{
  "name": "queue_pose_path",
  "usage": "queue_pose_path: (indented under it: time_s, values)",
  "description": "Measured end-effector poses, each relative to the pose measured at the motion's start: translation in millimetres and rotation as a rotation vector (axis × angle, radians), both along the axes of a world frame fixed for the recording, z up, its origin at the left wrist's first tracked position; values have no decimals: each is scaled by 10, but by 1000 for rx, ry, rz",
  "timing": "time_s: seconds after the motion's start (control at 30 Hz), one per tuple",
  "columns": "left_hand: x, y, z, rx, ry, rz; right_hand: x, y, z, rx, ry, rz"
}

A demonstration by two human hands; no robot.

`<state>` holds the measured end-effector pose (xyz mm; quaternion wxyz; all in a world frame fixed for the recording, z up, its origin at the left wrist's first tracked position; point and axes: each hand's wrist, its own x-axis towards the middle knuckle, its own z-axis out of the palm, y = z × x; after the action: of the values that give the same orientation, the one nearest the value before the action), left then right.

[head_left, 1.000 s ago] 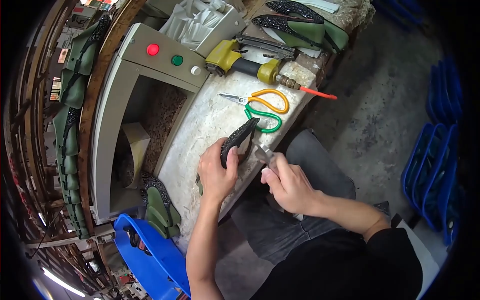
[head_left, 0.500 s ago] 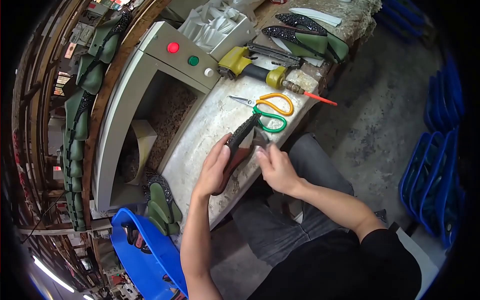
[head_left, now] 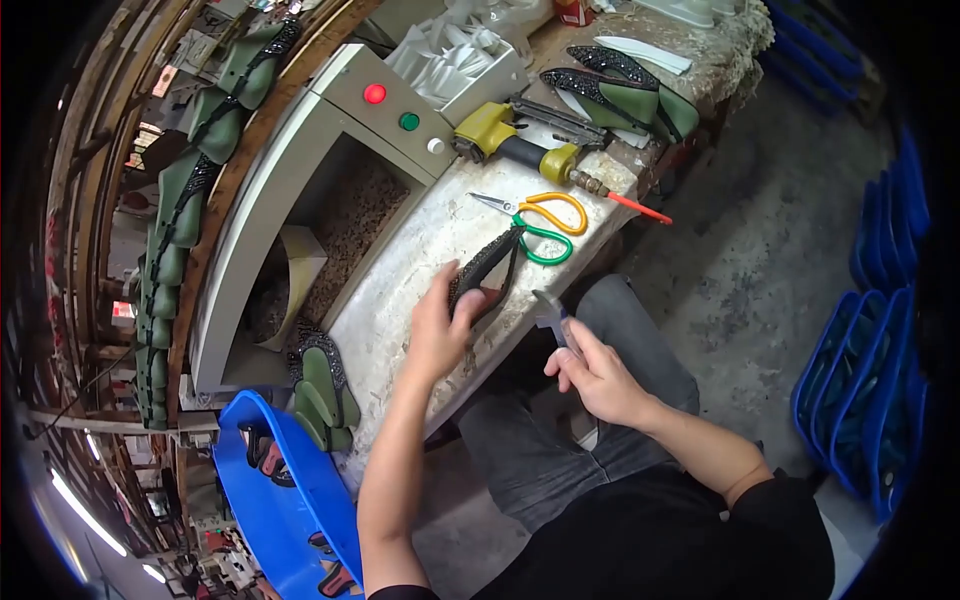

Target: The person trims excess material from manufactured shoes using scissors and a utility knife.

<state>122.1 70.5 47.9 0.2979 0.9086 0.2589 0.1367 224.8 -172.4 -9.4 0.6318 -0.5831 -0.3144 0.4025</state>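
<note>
My left hand (head_left: 440, 325) is closed around a dark, glittery pointed shoe (head_left: 484, 266), its toe pointing up the bench toward the scissors. A brownish underside or inner face shows on the shoe's right side. My right hand (head_left: 598, 378) grips a hammer (head_left: 549, 312) by the handle; its metal head is to the right of the shoe and apart from it, beyond the bench edge. Scissors (head_left: 528, 215) with one yellow and one green handle lie just past the shoe's toe. Farther back rests a yellow and black air stapler (head_left: 520, 148) with a red hose.
A grey machine (head_left: 300, 140) with coloured buttons borders the bench (head_left: 400, 285) on the left. Glittery shoes on green lasts (head_left: 630, 105) lie at the back. More green lasts (head_left: 322, 400) stand near a blue bin (head_left: 300, 490). Blue bins (head_left: 860, 390) are on the floor at right.
My right hand has drawn the hammer away from the shoe, down and to the right. My left hand has shifted up along the shoe, its thumb now across it. The view has turned slightly.
</note>
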Motion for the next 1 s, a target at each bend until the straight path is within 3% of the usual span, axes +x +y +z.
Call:
queue_pose_path:
  time_s: [0.2, 0.33, 0.4, 0.43, 0.5, 0.67, 0.83, 1.0]
  values:
    - [-469, 199, -216, 448, -49, -92, 133, 173, 300, 55, -82, -50]
    - [-299, 29, 560, -88, 477, 103, 232, 414, 724, 286, -398, -212]
    - [-325, 96, 528, -104, 471, 112, 100, 693, 682, 508, -396, -394]
    - [-335, 122, 510, -115, 471, 108, 32, 876, 465, 508, -396, -389]
    - [-309, 165, 517, -128, 454, 99, -9, 1235, -4, 61, -904, -140]
    - [-327, 204, 494, -64, 439, 96, 130, 1137, 525, 299, -608, -325]
    - [-323, 239, 509, -102, 425, 87, 238, 1120, 391, 74, -650, -132]
    - [-309, 227, 551, -98, 476, 110, 148, 1258, 84, 141, -724, -129]
